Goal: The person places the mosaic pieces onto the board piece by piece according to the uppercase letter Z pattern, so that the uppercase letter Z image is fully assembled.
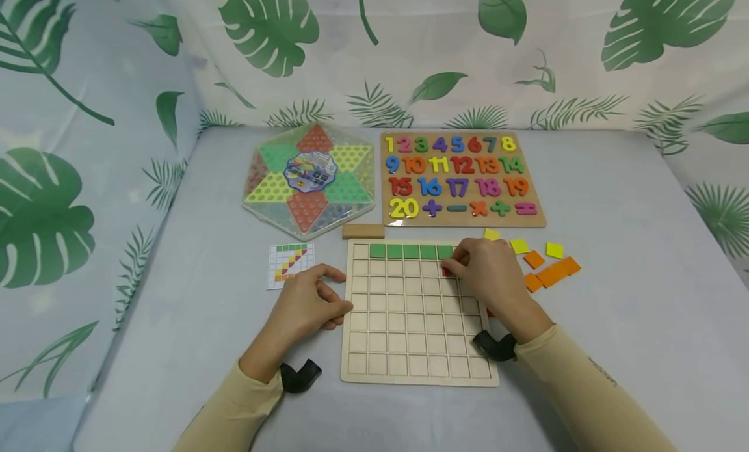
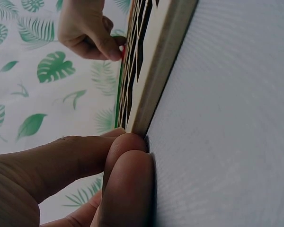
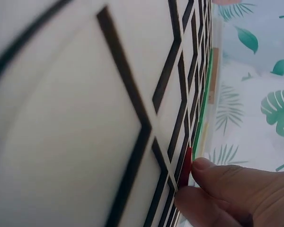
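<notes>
Pinching hand: the right hand (image 1: 490,273) grasps the red tile (image 1: 446,271) between thumb and finger, perhaps because so thin a piece is easiest held by its sides.
Red tile: in the second row from the far edge of the board (image 1: 413,323), toward its right edge, just below the last visible green tile; whether it lies flat, I cannot tell.
Green tiles (image 1: 411,251): five are visible along the board's far edge; its far left corner cell is bare.
Left hand (image 1: 304,302): loosely bent, clenching nothing; its tips touch the board's left edge, probably so that it does not slide.
Card (image 1: 290,263): on the table (image 1: 175,296), near the board's left edge, partly covered; it seems a pattern, as it also shows a green row with red below.
Loose tiles: yellow tiles (image 1: 519,246) and orange tiles (image 1: 558,272) lie beyond the board's right edge, likely for easy reach.
Table's far edge: checkers box (image 1: 316,172) and number board (image 1: 462,222), perhaps placed aside to leave room.
</notes>
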Available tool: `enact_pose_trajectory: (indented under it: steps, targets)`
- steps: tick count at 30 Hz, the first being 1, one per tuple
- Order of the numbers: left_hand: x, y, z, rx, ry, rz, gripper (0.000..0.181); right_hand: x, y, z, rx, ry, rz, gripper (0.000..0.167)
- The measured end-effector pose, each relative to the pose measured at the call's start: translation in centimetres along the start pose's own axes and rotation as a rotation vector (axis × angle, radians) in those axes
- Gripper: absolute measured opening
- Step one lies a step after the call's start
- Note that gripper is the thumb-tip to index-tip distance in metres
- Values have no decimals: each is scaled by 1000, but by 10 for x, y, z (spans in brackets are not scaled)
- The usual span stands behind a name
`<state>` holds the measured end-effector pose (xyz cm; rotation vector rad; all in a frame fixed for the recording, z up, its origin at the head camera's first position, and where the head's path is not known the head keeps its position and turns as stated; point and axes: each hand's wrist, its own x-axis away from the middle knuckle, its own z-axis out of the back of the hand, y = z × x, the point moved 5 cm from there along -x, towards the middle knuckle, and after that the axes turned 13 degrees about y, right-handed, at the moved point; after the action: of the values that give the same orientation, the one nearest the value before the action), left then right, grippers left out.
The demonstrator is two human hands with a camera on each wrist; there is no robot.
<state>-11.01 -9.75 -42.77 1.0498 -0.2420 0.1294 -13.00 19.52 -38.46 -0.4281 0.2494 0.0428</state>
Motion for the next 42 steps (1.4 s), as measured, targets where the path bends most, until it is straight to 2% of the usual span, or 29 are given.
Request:
enact_pose_trajectory:
  steps: [6,11,20,24,32,37,42]
  targets:
    - [-1,0,-2,-4,0,9,45,1,2,1,-12,-4,29,15]
    - [0,0,-1,-9,3,16,45,2,13,10,-32,-13,-25,13]
    - [1,2,3,-31,8,12,45,3,64,44,-1,65,-144,18]
    - [1,2,2,-28,-1,15,45,6,80,52,33,57,-150,19]
    - [1,0,-1,-26,-4,24,45,6,87,40,46,-75,-147,30]
    - [1,-1,-1,-19,0,30,45,3,82,32,103,-93,-144,40]
    - [0,-1,-1,-8,-2,30,44,0,77,29,159,-90,-135,36]
